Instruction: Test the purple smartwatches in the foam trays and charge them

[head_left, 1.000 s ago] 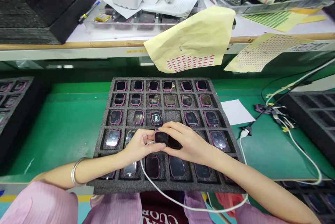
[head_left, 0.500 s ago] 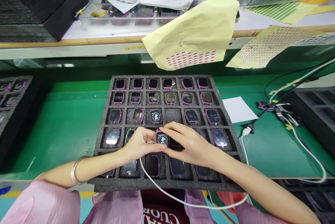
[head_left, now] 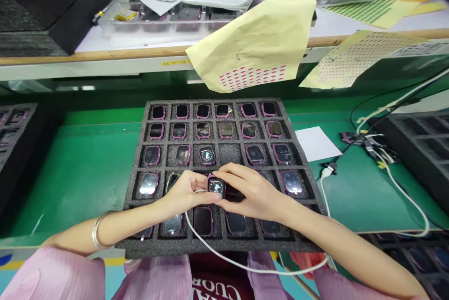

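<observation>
Between my two hands is a smartwatch case [head_left: 216, 186] with a purple frame, its screen lit with a dial. My left hand [head_left: 187, 191] pinches its left side, and a white cable [head_left: 210, 245] runs out from under those fingers. My right hand [head_left: 250, 192] grips the top and the lower right of the same watch. Beneath both hands lies a black foam tray [head_left: 224, 246] whose compartments hold several purple watch cases. Another lit watch [head_left: 207, 155] rests in a compartment just above the hands; the pocket right of it holds no watch.
A white paper [head_left: 317, 143] lies right of the tray, near a cable connector [head_left: 329, 169] and tangled wires. More foam trays stand at left [head_left: 21, 150] and right [head_left: 414, 145]. Above, a shelf edge [head_left: 133, 54] carries hanging yellow sticker sheets [head_left: 256, 40] and a clear plastic box [head_left: 136, 26].
The whole view has shifted slightly, with the scene sliding a little to the left. Both hands keep the same hold on the watch.
</observation>
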Demonstrator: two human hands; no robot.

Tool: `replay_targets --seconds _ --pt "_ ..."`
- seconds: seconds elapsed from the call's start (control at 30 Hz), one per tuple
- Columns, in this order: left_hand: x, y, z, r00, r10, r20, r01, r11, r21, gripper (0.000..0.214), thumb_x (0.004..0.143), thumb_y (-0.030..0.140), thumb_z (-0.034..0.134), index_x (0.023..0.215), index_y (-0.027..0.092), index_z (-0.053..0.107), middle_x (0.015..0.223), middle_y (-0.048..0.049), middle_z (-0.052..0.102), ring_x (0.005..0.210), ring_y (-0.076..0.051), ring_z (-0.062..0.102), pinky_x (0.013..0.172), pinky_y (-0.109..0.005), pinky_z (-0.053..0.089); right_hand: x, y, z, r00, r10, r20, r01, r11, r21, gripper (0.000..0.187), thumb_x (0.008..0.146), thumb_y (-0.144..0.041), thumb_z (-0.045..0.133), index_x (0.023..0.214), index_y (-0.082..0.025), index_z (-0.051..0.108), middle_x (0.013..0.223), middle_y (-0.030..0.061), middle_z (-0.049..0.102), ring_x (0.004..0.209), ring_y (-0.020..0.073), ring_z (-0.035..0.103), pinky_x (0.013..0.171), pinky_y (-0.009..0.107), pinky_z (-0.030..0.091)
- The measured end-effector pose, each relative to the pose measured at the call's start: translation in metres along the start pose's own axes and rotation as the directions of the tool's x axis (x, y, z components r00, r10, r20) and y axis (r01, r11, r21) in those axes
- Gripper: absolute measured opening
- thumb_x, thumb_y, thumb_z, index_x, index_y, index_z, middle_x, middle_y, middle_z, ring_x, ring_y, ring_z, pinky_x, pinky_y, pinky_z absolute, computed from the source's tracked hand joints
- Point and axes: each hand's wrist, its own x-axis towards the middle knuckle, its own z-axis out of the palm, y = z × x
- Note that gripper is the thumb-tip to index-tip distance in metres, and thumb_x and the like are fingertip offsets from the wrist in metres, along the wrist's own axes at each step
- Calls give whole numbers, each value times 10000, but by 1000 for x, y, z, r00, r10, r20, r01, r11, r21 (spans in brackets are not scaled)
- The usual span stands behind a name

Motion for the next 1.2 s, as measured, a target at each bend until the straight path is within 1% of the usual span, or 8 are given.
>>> replay_targets --seconds 0.33,0.57,0.7,0.8,0.87,0.97,1.1,1.2 --pt "2 -3 0 1000 -14 3 14 1000 -10 271 684 337 760 782 95 686 693 -25 626 593 -120 526 570 -232 379 -1 1 0 1000 16 15 -16 999 -29 343 818 -228 617 1132 -109 548 995 134 603 851 243 598 719 379 541" --pt "1 0 2 999 6 -32 -4 997 77 291 681 359 758 788 101 679 691 -35 633 618 -144 551 579 -247 412 1 -1 -8 998 53 42 -55 998 25 348 806 -229 634 1128 -116 568 1011 126 612 872 242 599 748 378 530" --pt "1 0 2 1000 21 -14 -19 991 134 336 616 364 800 817 124 679 743 -46 666 689 -181 587 599 -258 443 6 13 -25 992 106 -61 -98 987 131 394 793 -248 694 1155 -152 571 1041 95 598 934 229 591 829 351 503" --pt "0 0 2 1000 5 26 -9 988 157 301 667 338 765 861 129 666 825 -58 682 698 -168 582 611 -259 437 11 32 -35 976 189 -107 -193 981 -30 353 771 -231 722 1091 -132 612 1022 105 578 957 260 571 865 395 479" --pt "-2 3 3 999 -9 46 1 985 173 295 695 317 742 906 131 652 878 -62 682 673 -145 562 592 -251 414 11 41 -41 976 218 -6 -215 958 -188 366 772 -234 725 1099 -115 613 1035 127 565 969 291 554 857 438 474" --pt "-5 13 8 997 -49 66 35 981 191 324 706 285 728 974 135 623 941 -57 671 597 -97 496 539 -230 347 7 43 -61 960 211 185 -150 944 -294 389 839 -254 664 1190 -118 565 1143 147 546 1044 306 523 892 457 453" --pt "-2 27 23 995 -77 57 66 983 174 304 727 241 698 991 138 588 949 -47 657 563 -70 429 520 -222 276 -4 45 -88 926 259 273 -147 916 -372 303 876 -204 600 1170 -136 581 1136 133 555 1048 300 529 916 450 443" --pt "7 26 35 995 -68 70 56 985 163 290 722 212 692 977 128 581 948 -52 654 564 -66 402 522 -224 267 -11 55 -89 899 295 324 -163 912 -377 384 809 -176 670 1177 -118 576 1106 143 532 1013 302 544 876 425 476"
